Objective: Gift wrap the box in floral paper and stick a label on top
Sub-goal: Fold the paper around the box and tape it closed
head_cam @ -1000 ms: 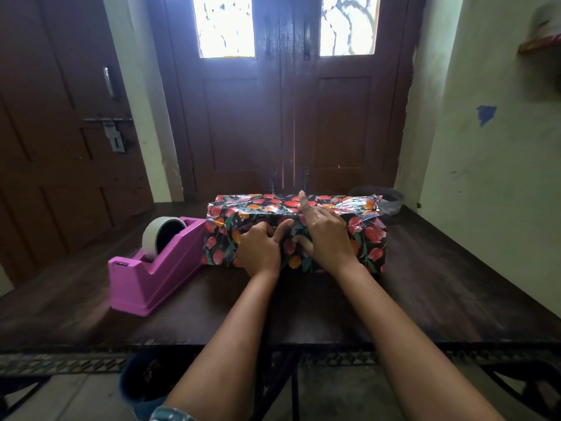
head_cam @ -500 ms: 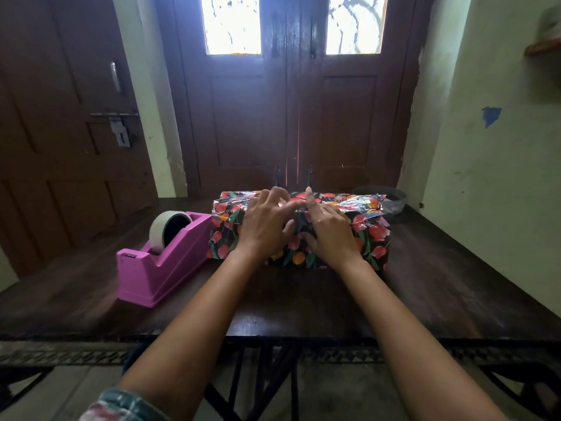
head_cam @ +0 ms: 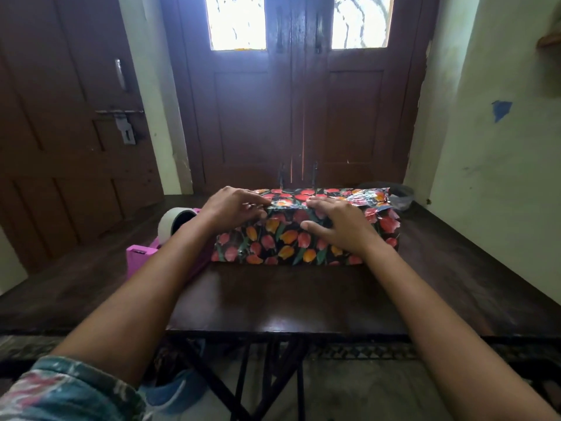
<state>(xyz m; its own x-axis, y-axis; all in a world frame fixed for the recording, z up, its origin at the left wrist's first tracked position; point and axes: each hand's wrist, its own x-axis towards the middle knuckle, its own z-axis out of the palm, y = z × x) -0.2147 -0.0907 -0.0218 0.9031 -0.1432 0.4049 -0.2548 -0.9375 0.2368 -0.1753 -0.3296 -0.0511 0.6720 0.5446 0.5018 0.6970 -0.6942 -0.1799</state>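
Hands are moving apart since before; left hand point(head_cam: 233, 208) and right hand point(head_cam: 341, 230) are pressing open fingers on the box point(head_cam: 285, 241), lying on the table point(head_cam: 273, 299); it is looking light, stiff, glossy-slippery; gripping both ends seems safest.

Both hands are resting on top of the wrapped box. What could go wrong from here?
The floral paper looks crumpled at the right end of the box and may spring open if the right hand lifts. The left forearm crosses the tape dispenser and could knock it.
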